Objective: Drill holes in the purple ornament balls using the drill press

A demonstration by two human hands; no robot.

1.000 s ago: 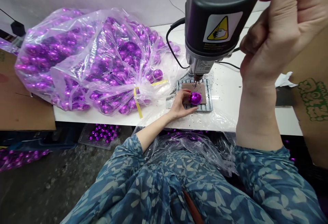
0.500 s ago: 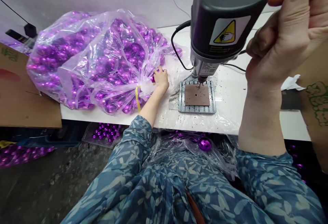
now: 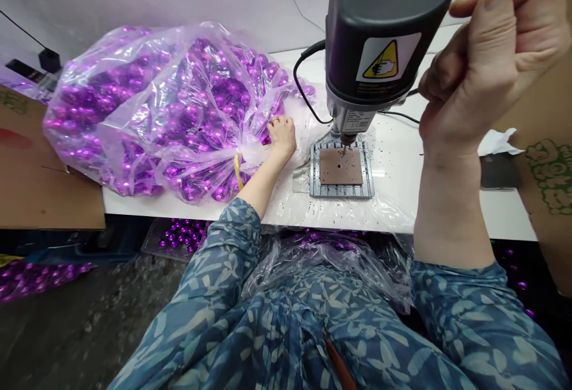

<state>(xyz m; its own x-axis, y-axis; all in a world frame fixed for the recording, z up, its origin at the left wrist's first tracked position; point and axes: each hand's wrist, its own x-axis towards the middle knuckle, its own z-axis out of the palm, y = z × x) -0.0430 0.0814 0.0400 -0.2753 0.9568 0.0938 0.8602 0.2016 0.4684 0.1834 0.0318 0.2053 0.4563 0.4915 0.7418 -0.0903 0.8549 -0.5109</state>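
My left hand (image 3: 282, 135) reaches to the gathered neck of a clear plastic bag (image 3: 179, 110) full of shiny purple balls. Its fingers are curled over a purple ball (image 3: 267, 140) that shows only in part. A yellow tie (image 3: 238, 171) hangs by the bag's neck. My right hand (image 3: 496, 62) is raised and closed beside the black head of a drill press (image 3: 386, 33); what its fingers hold is hidden. Under the drill chuck (image 3: 348, 139), a brown board (image 3: 341, 167) with a small hole lies on the slotted metal base (image 3: 315, 190).
Dark shavings dot the white table (image 3: 393, 167) and the board. Cardboard boxes stand at left (image 3: 49, 169) and right (image 3: 549, 169). A tray of purple balls (image 3: 179, 235) sits below the table edge. Clear plastic sheeting (image 3: 322, 253) covers my lap. A black cable (image 3: 297, 74) loops beside the drill.
The view has shifted slightly. A purple ball that lay on the plastic over my lap has gone from its spot. Both hands keep nearly the same places.
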